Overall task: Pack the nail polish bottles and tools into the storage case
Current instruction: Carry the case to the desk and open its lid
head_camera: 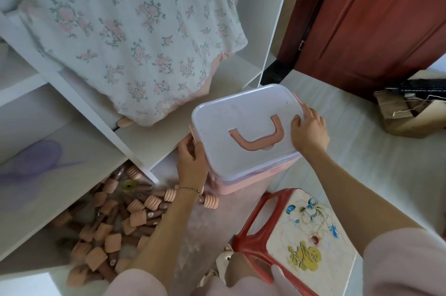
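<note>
A pink storage case (243,182) with a frosted clear lid (241,126) and a pink handle (260,136) lying flat stands on the floor. The lid is on. My left hand (191,160) grips the case's left side at the pink latch. My right hand (309,131) presses on the lid's right edge, fingers near the right latch. A heap of several nail polish bottles (115,225) with ribbed peach caps and brown bodies lies on the floor at lower left, apart from the case.
A white shelf unit (72,102) stands at left with a floral cloth (135,30) draped over it. A red stool (299,240) with a patterned white top sits at lower right. A dark red door (374,18) and a cardboard box (405,117) are at right.
</note>
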A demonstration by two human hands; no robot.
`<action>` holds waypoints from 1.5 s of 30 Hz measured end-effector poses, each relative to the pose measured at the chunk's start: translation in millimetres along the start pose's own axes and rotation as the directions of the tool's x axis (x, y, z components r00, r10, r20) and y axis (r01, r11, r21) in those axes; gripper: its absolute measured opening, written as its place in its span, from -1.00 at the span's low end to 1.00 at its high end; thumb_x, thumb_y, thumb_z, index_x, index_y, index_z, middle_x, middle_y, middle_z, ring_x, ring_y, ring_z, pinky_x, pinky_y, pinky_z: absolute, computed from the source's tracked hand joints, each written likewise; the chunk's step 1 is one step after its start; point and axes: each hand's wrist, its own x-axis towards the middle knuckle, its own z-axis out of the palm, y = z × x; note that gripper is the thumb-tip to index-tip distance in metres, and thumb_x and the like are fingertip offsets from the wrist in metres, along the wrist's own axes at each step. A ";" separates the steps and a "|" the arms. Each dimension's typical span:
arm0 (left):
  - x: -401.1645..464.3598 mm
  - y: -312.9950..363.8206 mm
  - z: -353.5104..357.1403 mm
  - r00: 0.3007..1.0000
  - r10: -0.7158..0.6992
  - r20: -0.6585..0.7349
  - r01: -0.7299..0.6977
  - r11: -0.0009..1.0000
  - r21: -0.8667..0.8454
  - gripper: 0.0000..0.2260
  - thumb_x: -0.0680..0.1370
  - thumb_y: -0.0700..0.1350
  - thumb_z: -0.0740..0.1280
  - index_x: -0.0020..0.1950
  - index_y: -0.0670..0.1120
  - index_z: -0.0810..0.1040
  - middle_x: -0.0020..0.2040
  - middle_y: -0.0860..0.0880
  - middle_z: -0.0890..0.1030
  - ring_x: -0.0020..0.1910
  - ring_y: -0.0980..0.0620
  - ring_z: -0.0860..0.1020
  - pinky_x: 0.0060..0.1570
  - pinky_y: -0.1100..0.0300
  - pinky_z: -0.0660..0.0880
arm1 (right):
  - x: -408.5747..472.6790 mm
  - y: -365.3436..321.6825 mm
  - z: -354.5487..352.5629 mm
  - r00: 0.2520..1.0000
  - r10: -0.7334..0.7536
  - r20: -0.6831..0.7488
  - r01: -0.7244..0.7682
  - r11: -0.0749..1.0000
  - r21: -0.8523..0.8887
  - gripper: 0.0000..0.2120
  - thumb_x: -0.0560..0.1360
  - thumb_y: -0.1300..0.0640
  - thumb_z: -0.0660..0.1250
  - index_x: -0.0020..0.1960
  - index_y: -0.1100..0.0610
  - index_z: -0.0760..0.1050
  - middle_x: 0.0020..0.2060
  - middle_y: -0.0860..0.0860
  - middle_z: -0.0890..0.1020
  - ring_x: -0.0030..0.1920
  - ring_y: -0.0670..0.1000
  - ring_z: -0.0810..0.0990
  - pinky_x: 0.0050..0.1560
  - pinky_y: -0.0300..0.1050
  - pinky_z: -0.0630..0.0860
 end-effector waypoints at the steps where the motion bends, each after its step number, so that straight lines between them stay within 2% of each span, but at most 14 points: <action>1: -0.1 0.5 1.5 1.000 0.006 -0.016 -0.005 0.999 0.034 -0.72 0.61 -0.12 0.16 0.31 -0.15 0.34 0.16 -0.08 0.51 0.13 -0.01 0.46 0.11 0.18 0.38 | -0.3 0.1 0.4 1.000 0.002 0.002 -0.002 1.000 0.002 -0.60 0.59 0.01 0.02 0.41 0.01 0.22 0.33 0.04 0.40 0.31 0.11 0.34 0.17 0.10 0.42; 4: 0.8 -3.9 0.9 0.996 -0.023 -0.088 0.033 0.993 0.111 -0.73 0.63 -0.17 0.08 0.29 -0.21 0.36 0.20 -0.18 0.51 0.17 -0.17 0.47 0.00 0.26 0.33 | -4.4 2.3 2.5 1.000 0.012 0.001 -0.012 1.000 0.006 -0.60 0.59 0.01 0.02 0.42 0.00 0.21 0.34 0.04 0.40 0.31 0.11 0.34 0.16 0.09 0.43; 7: -1.5 -14.0 -6.8 0.993 -0.076 -0.090 0.086 0.989 0.120 -0.70 0.63 -0.24 0.04 0.31 -0.19 0.40 0.22 -0.17 0.52 0.18 -0.13 0.46 0.07 0.22 0.31 | -5.1 2.7 4.4 1.000 0.017 -0.001 -0.017 1.000 0.011 -0.60 0.59 0.00 0.03 0.41 -0.01 0.21 0.33 0.03 0.40 0.31 0.10 0.34 0.13 0.08 0.44; 10: 5.1 -19.7 -11.5 0.992 -0.123 -0.030 0.125 0.990 0.059 -0.70 0.62 -0.22 0.06 0.31 -0.16 0.42 0.17 -0.15 0.54 0.02 -0.03 0.48 0.04 0.19 0.40 | -2.9 2.3 6.9 1.000 0.020 -0.008 -0.020 1.000 0.019 -0.60 0.58 -0.02 0.03 0.41 -0.02 0.21 0.33 0.02 0.40 0.31 0.09 0.34 0.13 0.07 0.45; 13: 10.5 -25.3 -18.5 0.951 -0.308 0.006 0.308 0.951 0.031 -0.76 0.60 -0.15 0.14 0.24 -0.17 0.43 -0.05 -0.17 0.55 -0.34 0.01 0.47 -0.37 0.24 0.48 | -1.8 4.5 8.4 1.000 0.021 -0.010 -0.021 1.000 0.021 -0.61 0.58 -0.01 0.04 0.40 -0.04 0.21 0.33 0.01 0.40 0.32 0.08 0.33 0.10 0.05 0.46; 15: 8.2 -28.8 -22.6 0.930 -0.368 -0.009 0.368 0.929 0.042 -0.78 0.60 -0.15 0.17 0.20 -0.18 0.43 -0.02 -0.21 0.56 -0.29 -0.04 0.49 -0.26 0.18 0.53 | -2.4 5.8 8.8 1.000 0.027 -0.002 -0.027 0.999 0.022 -0.60 0.58 -0.01 0.04 0.41 -0.04 0.20 0.33 0.01 0.40 0.32 0.08 0.33 0.09 0.05 0.47; 17: 6.0 -22.4 -21.9 0.950 -0.305 -0.066 0.309 0.949 0.062 -0.80 0.58 -0.18 0.17 0.18 -0.17 0.45 0.11 -0.21 0.55 -0.04 -0.10 0.51 0.07 0.08 0.47 | -1.7 6.2 9.2 1.000 0.024 -0.002 -0.024 0.999 0.026 -0.60 0.58 -0.01 0.04 0.41 -0.04 0.20 0.33 0.01 0.40 0.31 0.08 0.34 0.08 0.04 0.47; 21: 3.4 12.2 -13.5 0.989 0.040 -0.140 -0.005 0.971 0.238 -0.82 0.56 -0.15 0.22 0.16 -0.10 0.47 0.17 -0.13 0.45 0.10 -0.04 0.43 0.11 0.10 0.39 | -1.7 5.7 7.0 1.000 0.005 0.028 -0.005 1.000 0.009 -0.60 0.59 -0.03 0.03 0.42 -0.02 0.18 0.33 0.03 0.39 0.31 0.09 0.33 0.13 0.08 0.46; 24: 3.0 32.9 -3.8 0.969 0.244 -0.029 -0.198 0.845 0.496 -0.72 0.54 -0.16 0.25 0.24 -0.13 0.45 0.21 -0.19 0.46 0.17 -0.14 0.40 0.13 0.01 0.38 | -4.4 11.8 7.6 0.997 0.007 0.078 -0.011 0.999 0.051 -0.61 0.60 0.00 0.01 0.41 0.01 0.23 0.31 0.04 0.40 0.29 0.09 0.36 0.18 0.08 0.46; 26: 4.6 47.1 9.9 0.943 0.318 0.097 -0.312 0.745 0.590 -0.67 0.53 -0.14 0.26 0.29 -0.10 0.43 0.26 -0.17 0.45 0.23 -0.17 0.35 0.15 -0.01 0.32 | 4.8 15.6 3.7 0.994 0.043 0.098 -0.064 0.971 0.230 -0.66 0.61 0.06 0.01 0.33 0.06 0.35 0.21 0.08 0.49 0.14 0.07 0.47 0.06 -0.01 0.53; 30: 19.2 63.8 50.1 0.918 0.286 0.275 -0.396 0.610 0.686 -0.58 0.56 0.02 0.19 0.41 -0.01 0.28 0.44 -0.10 0.27 0.42 -0.13 0.16 0.36 -0.06 0.15 | 43.5 23.3 -14.0 0.951 0.129 0.280 -0.253 0.846 0.470 -0.82 0.57 0.06 0.16 0.04 0.09 0.50 -0.12 0.01 0.57 -0.22 -0.06 0.51 -0.22 -0.22 0.42; 34: 45.2 59.9 96.9 0.916 0.206 0.346 -0.402 0.485 0.777 -0.51 0.57 0.15 0.06 0.48 0.08 0.10 0.52 -0.01 0.08 0.50 -0.09 -0.02 0.43 -0.13 -0.08 | 65.1 41.7 -15.2 0.820 -0.037 0.572 -0.369 0.729 0.576 -0.82 0.53 0.02 0.26 0.05 0.09 0.50 -0.09 0.02 0.60 -0.12 -0.01 0.59 -0.15 -0.18 0.50; 39: 52.4 45.1 129.0 0.950 0.178 0.257 -0.307 0.376 0.874 -0.53 0.57 0.15 0.02 0.47 0.10 0.10 0.53 0.03 0.06 0.51 -0.07 -0.06 0.41 -0.19 -0.19 | 72.3 45.9 -6.0 0.853 -0.196 0.485 -0.117 0.833 0.541 -0.80 0.59 0.03 0.10 0.05 0.07 0.46 -0.11 -0.11 0.55 -0.14 -0.17 0.53 -0.24 -0.40 0.40; 45: 52.6 44.8 135.8 0.953 0.206 0.222 -0.289 0.398 0.871 -0.53 0.58 0.12 0.06 0.48 0.07 0.14 0.53 0.02 0.09 0.52 -0.05 -0.04 0.42 -0.15 -0.23 | 81.4 44.6 -5.0 0.860 -0.213 0.464 -0.013 0.899 0.437 -0.78 0.60 0.07 0.07 -0.03 0.13 0.45 -0.25 -0.08 0.52 -0.24 -0.11 0.50 -0.32 -0.38 0.34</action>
